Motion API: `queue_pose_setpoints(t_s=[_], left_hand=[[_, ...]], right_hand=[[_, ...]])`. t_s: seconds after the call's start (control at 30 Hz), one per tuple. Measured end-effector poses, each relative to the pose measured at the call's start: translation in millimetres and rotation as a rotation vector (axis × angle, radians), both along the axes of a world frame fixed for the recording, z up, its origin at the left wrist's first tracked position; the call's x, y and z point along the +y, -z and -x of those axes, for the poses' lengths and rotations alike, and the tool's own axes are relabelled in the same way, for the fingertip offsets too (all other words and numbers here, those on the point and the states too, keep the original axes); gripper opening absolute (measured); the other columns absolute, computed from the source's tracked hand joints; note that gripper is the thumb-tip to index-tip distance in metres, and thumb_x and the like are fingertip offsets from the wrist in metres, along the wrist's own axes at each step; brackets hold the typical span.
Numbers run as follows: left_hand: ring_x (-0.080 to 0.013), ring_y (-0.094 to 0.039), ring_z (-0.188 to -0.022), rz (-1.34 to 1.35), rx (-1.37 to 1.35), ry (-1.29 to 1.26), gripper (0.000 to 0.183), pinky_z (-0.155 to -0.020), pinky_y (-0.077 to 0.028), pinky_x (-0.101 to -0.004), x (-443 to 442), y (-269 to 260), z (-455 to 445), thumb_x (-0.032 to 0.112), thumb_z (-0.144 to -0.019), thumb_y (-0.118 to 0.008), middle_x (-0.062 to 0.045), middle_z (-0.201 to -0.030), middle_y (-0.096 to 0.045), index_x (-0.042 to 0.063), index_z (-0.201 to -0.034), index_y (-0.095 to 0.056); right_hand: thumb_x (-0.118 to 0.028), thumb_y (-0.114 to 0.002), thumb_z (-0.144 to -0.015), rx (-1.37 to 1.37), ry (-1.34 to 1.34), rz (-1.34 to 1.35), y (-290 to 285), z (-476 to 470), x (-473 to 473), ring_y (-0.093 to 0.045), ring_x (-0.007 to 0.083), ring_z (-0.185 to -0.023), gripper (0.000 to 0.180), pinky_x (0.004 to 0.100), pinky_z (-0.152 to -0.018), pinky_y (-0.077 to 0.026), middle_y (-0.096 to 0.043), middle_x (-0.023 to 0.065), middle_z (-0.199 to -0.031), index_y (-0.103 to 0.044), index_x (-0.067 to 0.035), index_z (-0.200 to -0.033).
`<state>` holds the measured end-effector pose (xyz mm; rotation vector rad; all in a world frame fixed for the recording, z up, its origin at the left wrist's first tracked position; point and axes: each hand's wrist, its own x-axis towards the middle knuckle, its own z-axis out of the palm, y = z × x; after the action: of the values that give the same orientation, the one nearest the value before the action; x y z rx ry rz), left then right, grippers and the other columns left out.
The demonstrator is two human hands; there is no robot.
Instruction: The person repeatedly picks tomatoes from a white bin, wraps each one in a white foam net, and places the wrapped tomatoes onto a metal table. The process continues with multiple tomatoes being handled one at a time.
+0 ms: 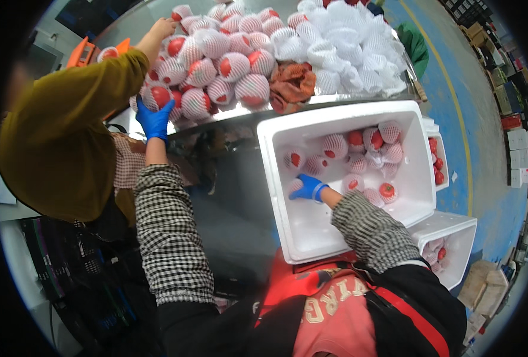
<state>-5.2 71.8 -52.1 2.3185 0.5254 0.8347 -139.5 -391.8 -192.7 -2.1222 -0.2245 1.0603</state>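
Observation:
My left hand [155, 119], in a blue glove, is at the near left edge of a pile of tomatoes in foam net sleeves, its fingers around a netted tomato [158, 97]. Inside a white foam box [268, 187], my right hand [307, 187], also gloved in blue, grips another netted tomato [295, 188] near the box's left wall. More netted tomatoes [334, 146] lie in the back and right parts of the box. An orange-brown crumpled cloth or bag [292, 85] lies between the pile and a heap of white foam nets [344, 44].
A co-worker in an olive sleeve [81, 89] stands close on the left, one hand [162, 28] at the pile's far left. Orange crates [82, 52] stand beyond that arm. Further foam boxes with tomatoes [444, 165] [462, 236] stand to the right, on a blue floor [491, 209].

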Motion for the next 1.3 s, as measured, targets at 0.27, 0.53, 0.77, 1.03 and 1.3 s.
queue_pose_setpoints(t_s=[0.27, 0.53, 0.77, 1.03, 1.3], left_hand=[[-0.0400, -0.050, -0.107, -0.141, -0.063, -0.224, 0.092, -0.091, -0.042, -0.0451, -60.3, -13.6, -11.4, 0.033, -0.054, -0.084, -0.024, -0.122, -0.048, 0.003, -0.129, -0.040], [-0.0408, -0.041, -0.121, -0.473, 0.445, -0.164, 0.108, -0.097, -0.035, -0.0510, -70.4, -30.5, -29.1, 0.073, -0.065, -0.058, -0.027, -0.135, -0.038, 0.015, -0.145, -0.014], [-0.0222, -0.053, -0.104, 0.326, -0.101, 0.700, 0.045, -0.091, -0.042, -0.0327, -240.0, -51.2, 76.7, 0.005, -0.081, -0.062, -0.013, -0.117, -0.054, 0.000, -0.123, -0.047], [-0.0277, -0.045, -0.107, 0.398, 0.015, 0.698, 0.062, -0.087, -0.042, -0.0350, -434.3, -53.6, 215.6, 0.020, -0.074, -0.074, -0.014, -0.118, -0.043, 0.009, -0.130, -0.048], [-0.0175, -0.061, -0.090, 1.391, 0.129, 0.487, 0.020, -0.084, -0.048, -0.0317, -449.0, -12.1, 207.9, 0.012, -0.090, -0.056, -0.009, -0.098, -0.064, 0.001, -0.106, -0.060]], right_hand=[[-0.016, -0.073, -0.073, 0.289, 0.517, -0.597, -106.8, -0.8, -90.0, -0.058, 0.0162, -0.095, 0.051, 0.0301, -0.087, -0.048, -0.060, 0.0063, -0.103, -0.050, -0.003, -0.116], [-0.026, -0.062, -0.081, 0.710, 1.019, -1.211, -145.7, 54.3, -120.5, -0.050, 0.0414, -0.112, 0.059, 0.0506, -0.097, -0.039, -0.051, 0.0157, -0.124, -0.039, -0.008, -0.132], [-0.044, -0.061, -0.080, 0.794, 0.935, -1.515, -168.5, 61.2, -112.5, -0.050, 0.0319, -0.113, 0.063, 0.0462, -0.095, -0.042, -0.051, 0.0115, -0.125, -0.041, -0.015, -0.132], [-0.035, -0.053, -0.091, 0.282, 0.715, -1.030, -190.6, 69.4, -127.6, -0.056, 0.0219, -0.104, 0.057, 0.0342, -0.082, -0.052, -0.049, 0.0110, -0.120, -0.030, -0.014, -0.138], [-0.033, -0.062, -0.086, -0.336, 0.572, -0.551, -177.7, 92.3, -162.2, -0.057, 0.0219, -0.094, 0.070, 0.0290, -0.078, -0.050, -0.052, 0.0164, -0.110, -0.026, -0.001, -0.137]])
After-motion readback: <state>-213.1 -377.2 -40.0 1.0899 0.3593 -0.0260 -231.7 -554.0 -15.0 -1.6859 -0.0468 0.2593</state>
